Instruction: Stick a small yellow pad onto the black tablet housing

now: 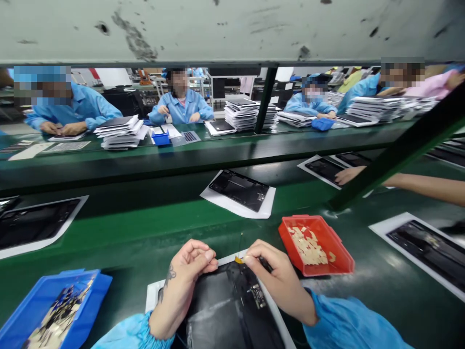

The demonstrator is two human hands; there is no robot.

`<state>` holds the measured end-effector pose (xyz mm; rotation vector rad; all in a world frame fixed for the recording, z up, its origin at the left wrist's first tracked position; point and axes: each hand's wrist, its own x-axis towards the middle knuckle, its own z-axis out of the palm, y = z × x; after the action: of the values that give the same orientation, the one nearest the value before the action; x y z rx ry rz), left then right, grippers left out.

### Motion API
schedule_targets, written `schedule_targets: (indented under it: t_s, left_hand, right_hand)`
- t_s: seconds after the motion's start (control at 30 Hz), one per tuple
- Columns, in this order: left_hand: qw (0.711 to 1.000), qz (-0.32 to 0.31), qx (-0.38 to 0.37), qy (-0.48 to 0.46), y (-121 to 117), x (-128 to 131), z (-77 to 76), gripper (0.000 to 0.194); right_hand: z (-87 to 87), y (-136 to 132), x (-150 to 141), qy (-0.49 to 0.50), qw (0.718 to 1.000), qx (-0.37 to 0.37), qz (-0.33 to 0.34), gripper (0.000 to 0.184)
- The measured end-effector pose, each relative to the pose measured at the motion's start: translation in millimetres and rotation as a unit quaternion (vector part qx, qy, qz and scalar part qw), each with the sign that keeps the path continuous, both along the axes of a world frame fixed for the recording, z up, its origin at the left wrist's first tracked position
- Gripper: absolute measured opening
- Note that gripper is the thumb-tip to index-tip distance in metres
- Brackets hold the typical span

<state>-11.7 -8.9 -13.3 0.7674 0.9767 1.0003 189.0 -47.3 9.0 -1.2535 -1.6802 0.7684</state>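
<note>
A black tablet-like device lies in front of me on white sheet material, with a small circuit board showing at its right side. Over the device's far edge, my right hand pinches a small yellow strip between thumb and forefinger. A thin dark line sticks up beside the strip; what it is I cannot make out. My left hand is closed in a pinch above the far left part of the device. Whatever its fingertips may hold is too small to name.
A red bin of pale pieces stands right; a blue bin of small dark and pale parts stands left. More devices on white sheets, such as one device, lie beyond. A green post slants at right, near another person's hand.
</note>
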Motion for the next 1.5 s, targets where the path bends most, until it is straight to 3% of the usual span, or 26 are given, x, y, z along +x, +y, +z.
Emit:
schedule_targets:
  t_s: [0.17,0.27,0.43,0.57,0.7,0.83,0.9,1.0,1.13,1.33,1.5]
  left_hand:
    - [0.991,-0.082,0.063,0.086,5.7,27.6,-6.6,0.032]
    - [0.980,-0.129,0.092,0.117,9.8,55.3,-0.3,0.028]
    - [0.954,-0.173,0.228,0.089,19.3,117.6,12.2,0.011]
    - [0.911,-0.199,0.339,0.121,26.6,166.6,10.3,0.019]
    - [0.869,-0.258,0.392,0.158,29.5,188.9,7.0,0.031]
    - [0.886,-0.256,0.355,0.155,26.1,186.0,10.7,0.022]
    - [0.907,-0.292,0.278,0.125,21.6,181.8,14.3,0.021]
    - [0.916,-0.362,0.162,0.066,13.4,176.6,19.4,0.027]
    - [0.930,-0.358,0.088,0.020,6.0,173.6,24.0,0.020]
    - [0.936,-0.336,0.093,0.040,4.2,171.4,25.0,0.019]
    - [0.932,-0.319,0.149,0.087,4.5,168.2,22.1,0.019]
  right_hand:
    - [-4.4,-18.9,59.3,-0.053,0.987,0.097,-0.118,0.014]
    - [-7.4,-28.3,94.9,-0.076,0.970,0.130,-0.193,0.012]
    - [-16.2,-40.3,130.8,-0.055,0.945,0.129,-0.296,0.012]
    - [-20.5,-42.6,139.3,-0.023,0.945,0.110,-0.308,0.013]
    - [-19.6,-44.2,141.5,0.003,0.952,0.101,-0.289,0.013]
    - [-16.9,-48.7,139.7,0.046,0.962,0.065,-0.261,0.015]
    - [-15.4,-50.9,137.2,0.074,0.969,0.037,-0.233,0.017]
    - [-13.3,-53.0,132.8,0.107,0.976,0.004,-0.190,0.017]
    - [-11.8,-52.8,128.2,0.133,0.978,-0.020,-0.159,0.016]
    - [-13.9,-51.6,126.5,0.100,0.981,-0.015,-0.168,0.016]
    - [-18.8,-53.4,126.7,0.039,0.970,0.009,-0.239,0.013]
